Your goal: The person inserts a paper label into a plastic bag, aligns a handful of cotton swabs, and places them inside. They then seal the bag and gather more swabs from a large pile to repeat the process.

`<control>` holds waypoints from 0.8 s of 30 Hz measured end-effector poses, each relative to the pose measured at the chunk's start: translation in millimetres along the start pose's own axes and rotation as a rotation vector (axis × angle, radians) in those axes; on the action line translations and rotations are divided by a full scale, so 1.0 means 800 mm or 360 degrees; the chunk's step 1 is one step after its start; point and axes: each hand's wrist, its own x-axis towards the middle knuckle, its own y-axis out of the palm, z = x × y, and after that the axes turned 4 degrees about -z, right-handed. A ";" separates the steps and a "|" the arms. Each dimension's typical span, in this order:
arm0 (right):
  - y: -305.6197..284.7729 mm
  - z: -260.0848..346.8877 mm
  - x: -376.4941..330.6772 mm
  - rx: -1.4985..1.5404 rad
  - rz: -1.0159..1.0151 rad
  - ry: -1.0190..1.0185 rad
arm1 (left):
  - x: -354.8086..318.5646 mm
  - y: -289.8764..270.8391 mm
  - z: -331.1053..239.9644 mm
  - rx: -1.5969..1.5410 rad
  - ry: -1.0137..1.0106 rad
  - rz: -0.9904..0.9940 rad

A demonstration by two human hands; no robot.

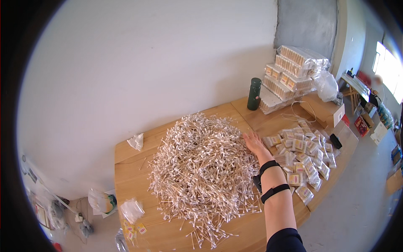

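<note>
A person looks down at a wooden table (126, 176) set against a white wall. A large loose heap of cotton swabs (201, 164) with wooden sticks and white tips covers the middle of the table, with stray swabs spilling toward the near edge. The person's right hand (253, 142) reaches forward from the lower edge of the view and rests flat, fingers spread and holding nothing, against the right side of the heap; two black straps circle the forearm behind it. The left hand is out of view. Just to the right of the hand lies a spread of small clear packets of swabs (304, 161). At the far right end of the table, wrapped bundles of packed swabs (294, 73) are stacked, with a dark green bottle (254, 93) standing upright beside them and a cardboard box (325, 110) nearby. Empty clear bags (132, 209) lie at the near left corner.
</note>
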 end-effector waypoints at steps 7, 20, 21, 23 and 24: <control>0.007 0.024 -0.051 0.0130 0.0175 -0.0253 | 0.003 -0.010 -0.004 0.0123 0.0028 0.0012; 0.006 -0.023 -0.148 0.0142 0.0013 -0.0196 | 0.021 -0.015 -0.008 0.0059 0.0086 -0.0070; 0.016 -0.033 -0.149 0.0115 -0.0017 -0.0182 | 0.020 -0.014 -0.008 0.0072 0.0071 -0.0074; 0.022 -0.058 -0.141 0.0157 -0.0104 -0.0329 | 0.024 -0.004 -0.010 0.0015 0.0113 -0.0065; 0.025 -0.049 -0.148 0.0160 -0.0106 -0.0328 | 0.020 -0.007 -0.008 0.0017 0.0116 -0.0065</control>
